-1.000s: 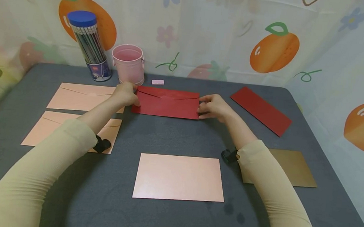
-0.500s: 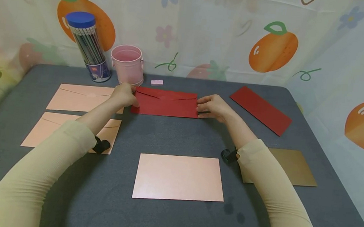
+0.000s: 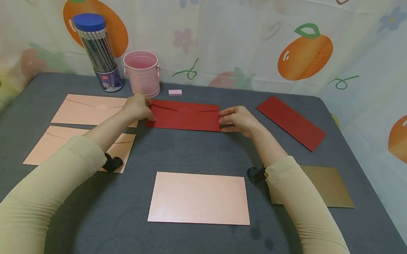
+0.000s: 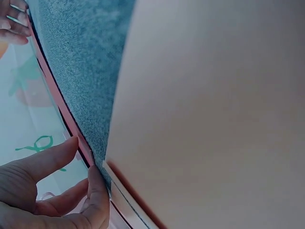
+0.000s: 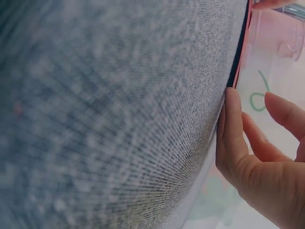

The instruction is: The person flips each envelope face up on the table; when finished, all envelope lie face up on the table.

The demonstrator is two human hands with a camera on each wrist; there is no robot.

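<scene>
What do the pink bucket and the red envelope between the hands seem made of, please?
The pink bucket may be painted metal or plastic: softly glossy, with a rounded rim. The red envelope looks like smooth, fairly matte paper: thin, with a folded flap.

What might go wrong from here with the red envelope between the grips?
The right grip appears to touch the red envelope without closing round it, so that end could slip. The left grip is near the pink bucket; moving back might knock it. A small pale block lies just behind the envelope and might get bumped if that slides back.
</scene>
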